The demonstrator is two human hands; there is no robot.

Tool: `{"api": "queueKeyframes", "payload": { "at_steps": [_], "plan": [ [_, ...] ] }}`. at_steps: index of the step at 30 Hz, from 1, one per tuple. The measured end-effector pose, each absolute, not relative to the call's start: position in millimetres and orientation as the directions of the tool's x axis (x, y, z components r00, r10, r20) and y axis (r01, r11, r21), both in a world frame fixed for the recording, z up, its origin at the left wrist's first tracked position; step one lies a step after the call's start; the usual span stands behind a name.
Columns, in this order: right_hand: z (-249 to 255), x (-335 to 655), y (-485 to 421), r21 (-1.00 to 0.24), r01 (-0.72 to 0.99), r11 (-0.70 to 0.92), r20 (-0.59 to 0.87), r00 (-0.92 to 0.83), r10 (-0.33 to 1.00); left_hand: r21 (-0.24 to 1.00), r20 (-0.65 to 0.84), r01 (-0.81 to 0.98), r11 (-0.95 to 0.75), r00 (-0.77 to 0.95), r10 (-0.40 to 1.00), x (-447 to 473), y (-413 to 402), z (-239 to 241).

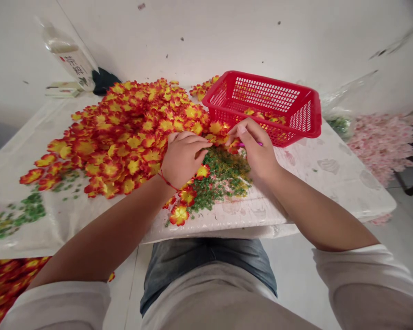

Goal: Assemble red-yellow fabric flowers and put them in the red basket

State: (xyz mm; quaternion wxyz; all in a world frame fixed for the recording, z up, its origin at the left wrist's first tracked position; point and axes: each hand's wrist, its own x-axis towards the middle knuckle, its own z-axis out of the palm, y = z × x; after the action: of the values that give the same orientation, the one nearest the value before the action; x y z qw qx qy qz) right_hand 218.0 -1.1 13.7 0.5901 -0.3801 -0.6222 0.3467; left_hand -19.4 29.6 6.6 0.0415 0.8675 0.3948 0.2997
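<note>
Red-yellow flowers: heaped left of the basket; probably light, soft, easily creased; best pinched at the centre.
Right hand: pinching a purple stick, just before the basket.
Left hand: half curled, touching flowers; cannot tell whether gripping.
Table: most moving room front-right of the basket, up to rounded edge.

Right fingers grip a slim purple tool near heaped red-and-yellow flowers.
</note>
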Motion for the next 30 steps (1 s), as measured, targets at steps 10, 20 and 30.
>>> {"api": "queueKeyframes", "payload": {
  "at_steps": [10, 20, 30],
  "plan": [
    [13.1, 214.7, -9.5, -0.836, 0.019, 0.548, 0.547, -0.041, 0.836, 0.577, 0.568, 0.511, -0.637, 0.308, 0.763, -14.4, 15.2, 7.1],
    [15.3, 216.0, -9.9, -0.821, -0.02, 0.57, 0.571, -0.058, 0.819, 0.69, 0.579, 0.34, -0.639, 0.27, 0.769, -10.5, 16.6, 3.7],
    [14.6, 216.3, -10.1, -0.841, -0.003, 0.54, 0.535, -0.145, 0.832, 0.66, 0.57, 0.374, -0.652, 0.317, 0.758, -9.0, 14.2, 4.0]
  ]
}}
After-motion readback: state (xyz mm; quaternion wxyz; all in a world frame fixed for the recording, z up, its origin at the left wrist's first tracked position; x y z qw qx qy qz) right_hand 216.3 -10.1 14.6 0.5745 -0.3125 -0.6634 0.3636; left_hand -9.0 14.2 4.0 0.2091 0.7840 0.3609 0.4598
